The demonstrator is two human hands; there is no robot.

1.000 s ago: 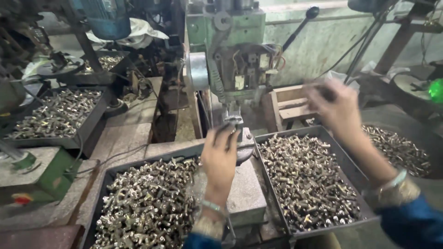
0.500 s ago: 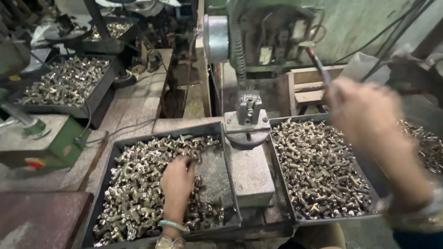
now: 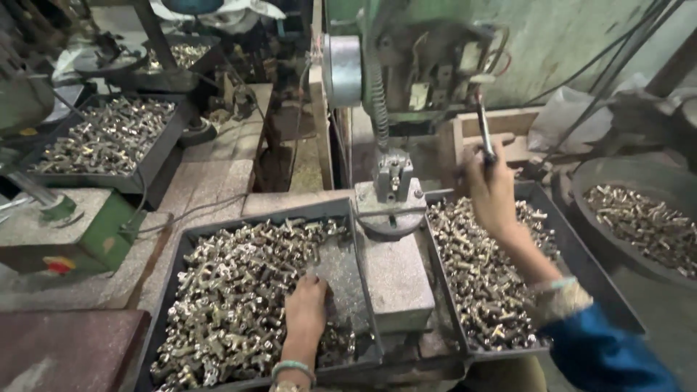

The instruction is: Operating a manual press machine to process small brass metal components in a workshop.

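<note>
My left hand [image 3: 306, 311] reaches down into the left tray [image 3: 174, 254], fingers curled among several small brass fittings [image 3: 232, 290]; whether it holds one is hidden. My right hand [image 3: 491, 190] is raised and closed around the drill press lever [image 3: 484, 129]. Between the hands, the green drill press [image 3: 396, 58] stands over a round fixture [image 3: 392, 203] on a grey block [image 3: 396, 279]. The right tray [image 3: 573, 247] holds more brass fittings [image 3: 479, 268] under my right forearm.
A further tray of fittings [image 3: 109, 134] sits at the back left, beside a green machine base [image 3: 65, 232]. A round dark pan with fittings [image 3: 639, 218] is at the far right. A wooden crate [image 3: 519, 127] stands behind the press.
My left hand moved from the fixture down into the left tray. My right hand swung in from the right and took hold of the lever. The view shifted closer and lower.
</note>
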